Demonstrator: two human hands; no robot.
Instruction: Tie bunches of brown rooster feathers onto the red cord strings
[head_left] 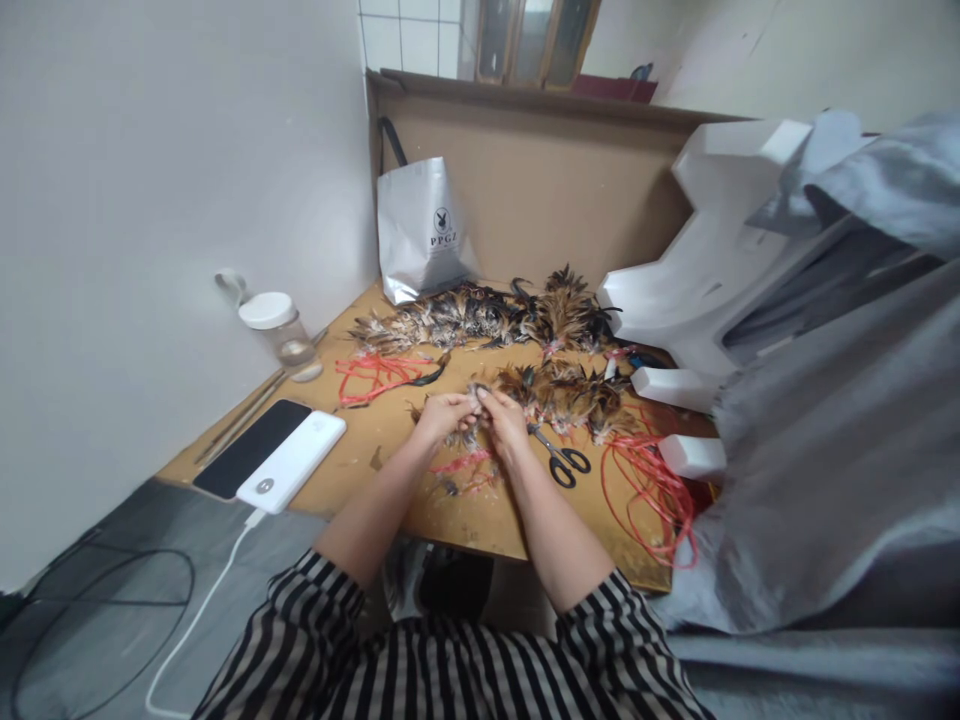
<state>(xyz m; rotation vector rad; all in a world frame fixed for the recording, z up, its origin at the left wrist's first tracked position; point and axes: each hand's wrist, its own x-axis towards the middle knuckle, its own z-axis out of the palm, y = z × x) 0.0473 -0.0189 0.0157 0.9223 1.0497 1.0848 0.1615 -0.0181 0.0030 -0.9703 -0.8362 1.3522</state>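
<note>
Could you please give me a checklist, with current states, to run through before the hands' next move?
1. Left hand and right hand together at the feather tuft: ok.
2. Grip firm enough: cannot tell, pressure does not show.
3. Scissors set down: ok, on the table beside the right hand.
4. Right-side red string apart from both hands: ok.
5. Power bank's white cable kept on the table: not ok, it runs off the edge.

Ngl the tan table (555,522) I'm looking at is packed: heaps of brown feathers (570,390), tangled red string (375,378), black-handled scissors (553,449), silver bag (416,230), white-lidded jar (289,340).
</note>
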